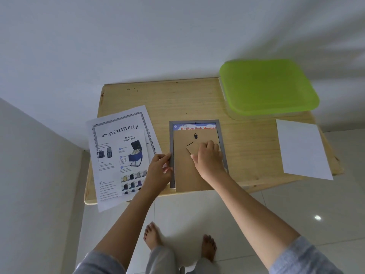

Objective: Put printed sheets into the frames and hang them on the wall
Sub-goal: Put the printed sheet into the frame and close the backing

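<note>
A grey picture frame lies face down in the middle of the wooden table. A brown backing board rests in it, shifted towards me, so a strip of a colourful printed sheet shows at the far end. The board carries a small black hanger and a stand flap. My right hand grips the flap. My left hand holds the frame's left edge. Two printed sheets lie overlapped left of the frame. A blank white sheet lies at the right.
A clear box with a green lid stands at the table's far right corner. A white wall rises behind the table and another at the left. My bare feet stand on glossy white floor tiles below the table's near edge.
</note>
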